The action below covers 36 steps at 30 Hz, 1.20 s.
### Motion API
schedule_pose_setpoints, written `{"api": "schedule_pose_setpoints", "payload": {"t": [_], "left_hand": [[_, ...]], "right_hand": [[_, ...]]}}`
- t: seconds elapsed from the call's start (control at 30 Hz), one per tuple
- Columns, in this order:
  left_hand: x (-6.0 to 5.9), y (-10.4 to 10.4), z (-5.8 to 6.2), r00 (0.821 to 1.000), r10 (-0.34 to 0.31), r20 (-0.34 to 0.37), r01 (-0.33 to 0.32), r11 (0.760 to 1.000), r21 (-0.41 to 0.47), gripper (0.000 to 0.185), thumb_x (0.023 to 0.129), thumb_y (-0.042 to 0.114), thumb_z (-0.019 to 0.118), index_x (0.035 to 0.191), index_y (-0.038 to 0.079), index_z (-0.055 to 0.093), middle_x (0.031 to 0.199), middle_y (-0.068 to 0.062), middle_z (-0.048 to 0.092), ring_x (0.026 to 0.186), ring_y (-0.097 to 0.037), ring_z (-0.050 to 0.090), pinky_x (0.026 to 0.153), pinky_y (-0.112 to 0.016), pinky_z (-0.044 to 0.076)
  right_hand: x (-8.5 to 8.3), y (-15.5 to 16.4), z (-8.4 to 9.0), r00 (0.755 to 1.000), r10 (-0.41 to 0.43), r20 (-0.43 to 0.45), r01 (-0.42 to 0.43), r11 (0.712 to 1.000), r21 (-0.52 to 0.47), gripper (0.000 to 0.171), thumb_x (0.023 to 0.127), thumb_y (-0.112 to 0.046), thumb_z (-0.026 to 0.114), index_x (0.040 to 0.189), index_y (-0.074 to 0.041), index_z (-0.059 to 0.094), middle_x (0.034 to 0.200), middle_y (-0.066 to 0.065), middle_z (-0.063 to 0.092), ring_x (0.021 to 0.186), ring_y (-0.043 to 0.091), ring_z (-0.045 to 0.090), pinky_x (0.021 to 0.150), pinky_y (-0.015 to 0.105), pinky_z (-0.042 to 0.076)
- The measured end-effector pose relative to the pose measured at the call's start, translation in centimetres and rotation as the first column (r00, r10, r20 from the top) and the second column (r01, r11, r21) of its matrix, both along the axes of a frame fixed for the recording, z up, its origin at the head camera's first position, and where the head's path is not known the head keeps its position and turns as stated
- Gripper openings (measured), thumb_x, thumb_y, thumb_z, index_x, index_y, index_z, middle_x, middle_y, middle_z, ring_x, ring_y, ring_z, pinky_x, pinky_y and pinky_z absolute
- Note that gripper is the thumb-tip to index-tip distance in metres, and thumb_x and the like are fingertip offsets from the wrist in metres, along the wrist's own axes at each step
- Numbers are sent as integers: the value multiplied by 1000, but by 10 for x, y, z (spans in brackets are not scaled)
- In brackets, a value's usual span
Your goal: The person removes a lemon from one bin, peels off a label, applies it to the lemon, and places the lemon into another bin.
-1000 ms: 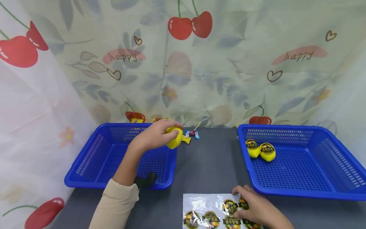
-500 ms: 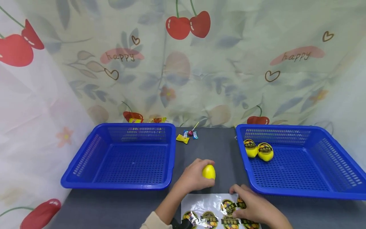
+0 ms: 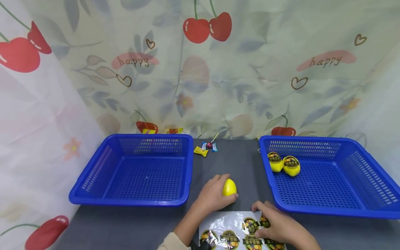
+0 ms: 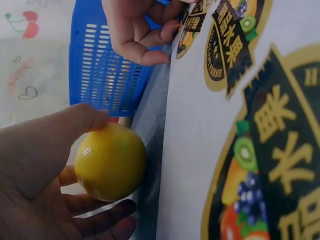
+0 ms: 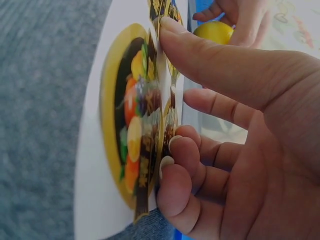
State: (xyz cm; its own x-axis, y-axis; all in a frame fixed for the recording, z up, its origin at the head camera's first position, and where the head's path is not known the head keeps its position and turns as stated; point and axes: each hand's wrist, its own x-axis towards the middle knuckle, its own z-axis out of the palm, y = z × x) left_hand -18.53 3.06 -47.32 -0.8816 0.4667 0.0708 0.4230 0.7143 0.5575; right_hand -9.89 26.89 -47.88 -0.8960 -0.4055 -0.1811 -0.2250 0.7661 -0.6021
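— Where is the lemon [image 3: 229, 187]?

— It sits in the left hand [image 3: 212, 196], whose fingers and thumb curl around it, low over the dark table [image 3: 232, 166], near the front edge and just behind the sticker sheet [image 3: 223, 225]. The left wrist view shows the yellow fruit cupped in the palm right beside the sheet's far edge.

— And the right hand [image 3: 278, 227]?

— It rests on the right part of the sheet at the table's front edge. The right wrist view shows the thumb and bent fingers pinching the edge of one round sticker [image 5: 140, 125], which stands lifted off the white backing. The sticker is printed with fruit and a black band.

— What lies around them?

— A blue basket [image 3: 184, 163] stands on the left half of the table, another blue basket [image 3: 359, 208] on the right half, its near left corner just beside the right hand. Inside the right one, in the far left corner, two labelled lemons [image 3: 284, 164] lie touching each other. A few wrapped sweets [image 3: 204, 149] lie at the back edge of the table between the baskets, before a cherry-print curtain [image 3: 206, 69].
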Motion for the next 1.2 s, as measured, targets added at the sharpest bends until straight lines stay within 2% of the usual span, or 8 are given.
{"api": "schedule_pose_setpoints", "payload": {"t": [0.33, 0.5, 0.63, 0.73, 0.87, 0.97, 1.1, 1.2], "left_hand": [[0, 5, 0, 1000, -29, 5, 29, 1000, -7, 73, 83, 44, 76, 144, 12, 52, 127, -10, 59, 94, -22, 56, 72, -32, 47], [4, 9, 2, 1000, -16, 2, 16, 1000, -21, 79, 82, 46, 77, 147, 12, 48, 132, -10, 56, 98, -23, 56, 76, -34, 49], [18, 11, 7, 995, 62, -79, -62, 998, -1, 86, 79, 49, 81, 147, 10, 46, 135, -11, 52, 106, -25, 52, 84, -41, 49], [35, 13, 12, 986, 100, -135, -100, 995, 12, 70, 77, 48, 83, 129, 10, 56, 115, -6, 54, 96, -21, 51, 79, -37, 48], [56, 18, 10, 998, 11, -57, -13, 999, -39, 40, 78, 45, 82, 96, 14, 65, 83, 5, 52, 69, -12, 49, 60, -29, 45], [67, 24, 3, 998, -55, 18, 57, 993, -102, 42, 77, 52, 82, 87, 15, 64, 76, 5, 49, 61, -10, 47, 53, -27, 42], [75, 32, -8, 998, -62, -32, 55, 984, -170, 56, 71, 63, 83, 85, 15, 56, 79, 2, 44, 64, -12, 44, 54, -27, 42], [77, 34, -12, 997, -51, -53, 41, 983, -177, 56, 69, 63, 84, 84, 16, 56, 79, 4, 43, 65, -11, 42, 54, -26, 40]], "right_hand": [[-1, 0, 1, 999, -19, 51, 19, 1000, -14, 58, 73, -35, 89, 118, -19, 55, 97, 3, 52, 87, 20, 52, 70, 43, 47], [-1, 1, 1, 999, -17, 51, 18, 1000, -22, 58, 74, -33, 89, 118, -19, 55, 97, 3, 52, 87, 21, 52, 70, 44, 47], [0, 1, 1, 997, -15, 71, 18, 999, -41, 57, 75, -32, 89, 118, -18, 55, 96, 4, 51, 84, 22, 51, 68, 42, 46], [-1, 1, 1, 997, -15, 73, 18, 999, -41, 57, 75, -32, 89, 118, -18, 55, 95, 4, 51, 83, 21, 50, 67, 41, 45], [-2, 2, 1, 998, -17, 66, 20, 999, -35, 57, 75, -31, 89, 118, -18, 55, 95, 4, 50, 82, 22, 49, 66, 40, 44], [-2, 2, 1, 998, -16, 67, 19, 999, -38, 57, 75, -30, 89, 118, -18, 55, 95, 4, 50, 81, 22, 48, 65, 39, 43], [-1, 2, 2, 999, -17, 50, 19, 999, -26, 57, 74, -32, 89, 118, -19, 55, 96, 3, 50, 83, 21, 48, 67, 39, 44], [-1, 0, 1, 999, -19, 40, 20, 1000, -19, 56, 74, -30, 89, 118, -19, 55, 96, 2, 50, 83, 20, 47, 68, 38, 44]]}}
